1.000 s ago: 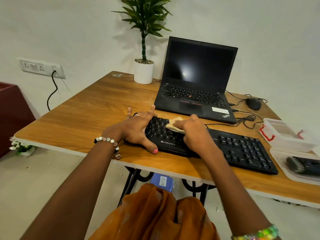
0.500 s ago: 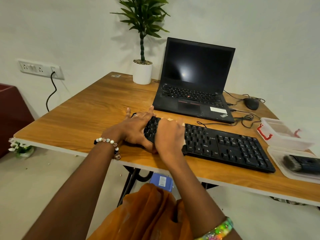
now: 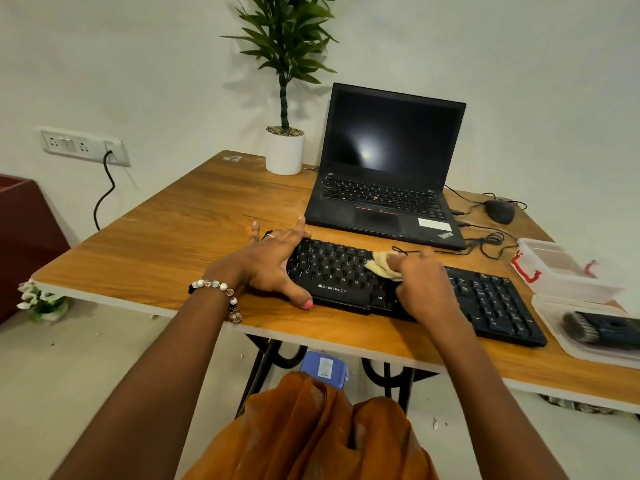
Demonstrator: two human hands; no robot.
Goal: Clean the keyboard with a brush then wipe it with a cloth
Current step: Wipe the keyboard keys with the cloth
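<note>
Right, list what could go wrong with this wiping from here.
1. The keyboard lies near the table's front edge; only the left hand steadies it, so a hard stroke might shove it off.
2. The right hand presses the cloth close to the thin cable, which could snag.
3. Wiping rightward, an elbow may knock the tray holding the brush.

Open desk to my left, crowded to my right

Bare wooden table (image 3: 173, 237) lies free left of my left hand (image 3: 273, 263). Behind the keyboard (image 3: 485, 303) the laptop (image 3: 384, 202) blocks the way; its cables (image 3: 485, 240) and the mouse (image 3: 499, 211) clutter the far right, and two plastic trays (image 3: 568, 289) sit just beside the keyboard's right end.
</note>
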